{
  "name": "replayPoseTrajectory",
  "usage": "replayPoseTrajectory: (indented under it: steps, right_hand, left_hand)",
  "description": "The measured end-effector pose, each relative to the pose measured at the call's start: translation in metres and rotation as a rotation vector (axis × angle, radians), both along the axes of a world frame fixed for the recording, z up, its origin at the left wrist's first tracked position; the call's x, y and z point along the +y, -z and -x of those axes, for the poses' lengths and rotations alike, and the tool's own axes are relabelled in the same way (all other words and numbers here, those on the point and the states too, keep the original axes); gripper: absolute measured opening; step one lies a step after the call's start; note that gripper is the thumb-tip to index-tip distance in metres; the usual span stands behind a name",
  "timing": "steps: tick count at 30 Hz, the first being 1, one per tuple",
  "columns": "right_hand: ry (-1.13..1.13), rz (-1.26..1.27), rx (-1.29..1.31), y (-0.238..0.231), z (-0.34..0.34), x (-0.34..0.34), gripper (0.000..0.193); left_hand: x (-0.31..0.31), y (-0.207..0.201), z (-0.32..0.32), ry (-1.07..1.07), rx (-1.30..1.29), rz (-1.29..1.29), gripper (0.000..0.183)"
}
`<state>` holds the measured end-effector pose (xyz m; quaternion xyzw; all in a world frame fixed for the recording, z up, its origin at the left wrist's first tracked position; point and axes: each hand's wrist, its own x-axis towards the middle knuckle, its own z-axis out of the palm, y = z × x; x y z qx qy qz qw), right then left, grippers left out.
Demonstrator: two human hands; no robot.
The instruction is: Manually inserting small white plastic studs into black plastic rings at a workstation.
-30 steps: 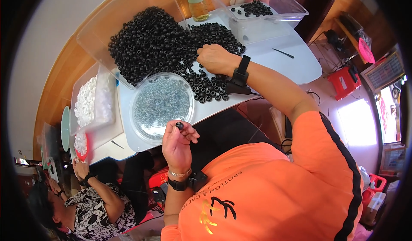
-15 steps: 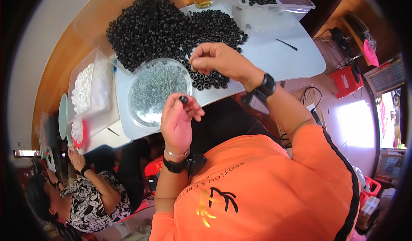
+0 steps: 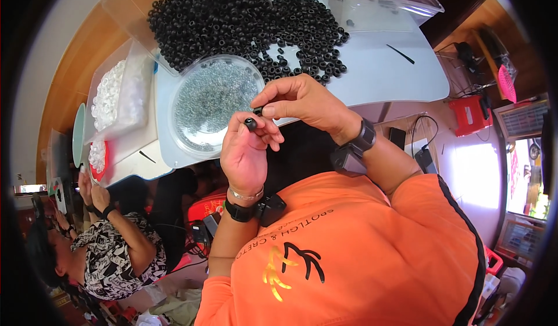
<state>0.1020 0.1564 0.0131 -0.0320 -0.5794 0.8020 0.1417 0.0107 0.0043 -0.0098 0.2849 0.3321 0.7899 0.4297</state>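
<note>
Above the table edge, the left hand (image 3: pixel 247 151) pinches one black ring (image 3: pixel 250 123) while the right hand (image 3: pixel 302 100) grips a second small piece (image 3: pixel 258 111) just beside it — not yet joined (a large black heap (image 3: pixel 232 18) remains).

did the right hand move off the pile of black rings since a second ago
Yes. The right hand has left the heap of small black rubber rings on the white table, coming back toward the left hand.

Left hand (image 3: pixel 244 151) and right hand (image 3: pixel 302 100) each pinch a black ring (image 3: pixel 250 124).
</note>
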Motion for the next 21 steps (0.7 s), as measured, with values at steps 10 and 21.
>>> replayPoseTrajectory:
  steps: [10,21]
  right_hand:
    - [0.13,-0.217,0.013,-0.009,0.004,-0.006,0.016]
    - [0.07,-0.242,0.109,-0.004,0.003,-0.012,0.016]
  left_hand:
    - [-0.006,0.004,0.002,-0.078,0.142,0.049,0.026]
    - [-0.006,0.008,0.002,-0.097,0.191,0.119,0.028]
